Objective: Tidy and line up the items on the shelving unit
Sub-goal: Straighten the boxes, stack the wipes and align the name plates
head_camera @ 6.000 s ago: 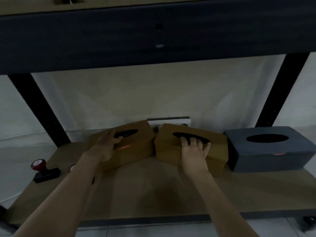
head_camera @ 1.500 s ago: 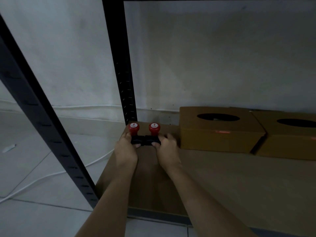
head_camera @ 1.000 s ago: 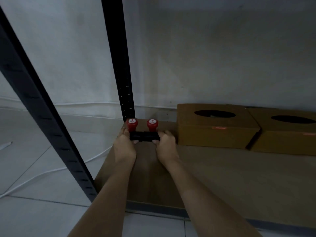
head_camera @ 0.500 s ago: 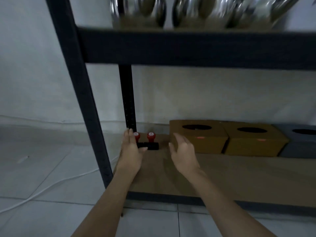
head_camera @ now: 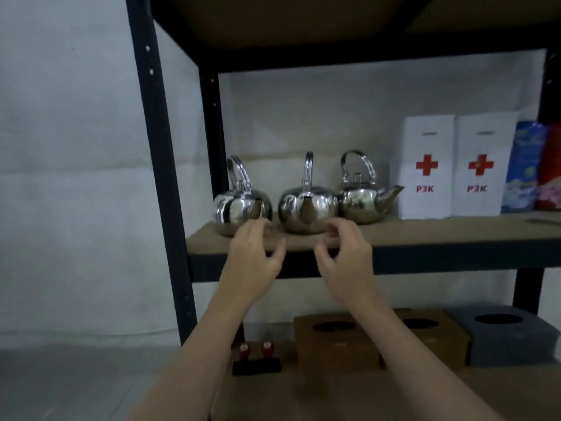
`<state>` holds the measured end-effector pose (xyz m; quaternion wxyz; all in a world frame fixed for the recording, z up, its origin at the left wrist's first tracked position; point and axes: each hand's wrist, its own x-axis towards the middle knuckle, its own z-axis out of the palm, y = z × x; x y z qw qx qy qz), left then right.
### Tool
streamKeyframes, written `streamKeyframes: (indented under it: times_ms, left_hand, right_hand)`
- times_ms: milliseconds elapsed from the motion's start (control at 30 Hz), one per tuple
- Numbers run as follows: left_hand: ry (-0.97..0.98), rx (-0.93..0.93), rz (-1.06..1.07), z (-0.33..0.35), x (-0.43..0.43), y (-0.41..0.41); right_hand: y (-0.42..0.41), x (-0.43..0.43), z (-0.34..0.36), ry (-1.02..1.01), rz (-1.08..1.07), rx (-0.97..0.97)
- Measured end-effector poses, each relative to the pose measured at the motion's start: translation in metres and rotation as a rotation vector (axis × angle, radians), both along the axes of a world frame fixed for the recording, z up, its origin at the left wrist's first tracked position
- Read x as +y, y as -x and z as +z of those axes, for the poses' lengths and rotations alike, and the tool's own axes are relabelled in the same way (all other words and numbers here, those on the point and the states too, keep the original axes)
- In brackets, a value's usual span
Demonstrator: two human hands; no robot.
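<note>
1. The shelving unit (head_camera: 158,165) has black metal posts and brown boards. Two levels show in full: a middle shelf (head_camera: 440,235) and a lower shelf (head_camera: 334,393).
2. Two white first-aid boxes (head_camera: 426,165) stand upright and touching, side by side, toward the right end of the middle shelf against the back. Each carries a red cross and the letters "P3K".
3. On the lower shelf, a grey tissue box (head_camera: 510,338) sits at the right end of a row along the back. Two brown tissue boxes (head_camera: 337,344) sit just left of it, all close together with their oval slots facing up.
4. Three polished steel kettles (head_camera: 306,212) stand in a row at the left end of the middle shelf, handles up. The left and middle ones are near the front edge and the right one is farther back. The middle spout faces the camera and the right spout points toward the first-aid boxes.
5. A blue packet (head_camera: 523,165) and a red packet (head_camera: 551,168) stand upright at the right edge of the middle shelf, beside the first-aid boxes.
6. The left hand (head_camera: 252,262) is raised before the middle shelf's front edge, below the left and middle kettles. Its grip is loose, fingers half curled, holding nothing.
7. The right hand (head_camera: 346,262) is level with it, near the middle kettle. Its grip is likewise slack and holds nothing.
8. Two red-knobbed stamps (head_camera: 256,358) on black bases stand together at the left end of the lower shelf, near the brown boxes.
</note>
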<state>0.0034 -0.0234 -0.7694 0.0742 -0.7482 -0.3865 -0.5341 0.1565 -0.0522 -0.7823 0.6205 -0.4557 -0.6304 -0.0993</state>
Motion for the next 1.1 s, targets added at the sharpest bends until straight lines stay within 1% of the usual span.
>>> streamKeyframes:
  times_ms: [100,167,233,300,400,500,600,733,933,1100]
  left_hand:
    - [0.076,-0.186,0.118,0.03,0.014,-0.006]
    - [0.156,-0.278,0.21,0.047,0.024,-0.007]
    - [0.238,-0.323,0.258,0.062,0.038,-0.004]
    - [0.338,-0.307,0.253,0.072,0.054,0.002]
    - [0.426,-0.247,0.174,0.077,0.069,0.005]
    - [0.488,-0.182,0.117,0.076,0.074,0.004]
    - [0.54,-0.216,0.07,0.078,0.076,0.005]
    - [0.517,-0.293,0.043,0.079,0.082,0.004]
    - [0.618,-0.363,0.018,0.081,0.103,0.012]
    - [0.701,-0.387,0.005,0.083,0.13,0.022]
  right_hand:
    - [-0.004,0.021,0.036,0.209,-0.026,0.062]
    - [-0.005,0.038,0.05,0.297,-0.082,0.04]
    - [-0.004,0.051,0.061,0.37,-0.109,-0.003]
    - [0.0,0.061,0.069,0.428,-0.087,-0.012]
    - [0.002,0.073,0.077,0.441,-0.069,0.041]
    - [0.003,0.085,0.077,0.438,-0.081,0.02]
    - [0.001,0.093,0.074,0.419,-0.052,0.017]
    - [-0.004,0.105,0.074,0.403,-0.031,-0.015]
    - [-0.008,0.12,0.079,0.479,0.027,-0.048]
    - [-0.004,0.133,0.089,0.562,0.058,-0.15]
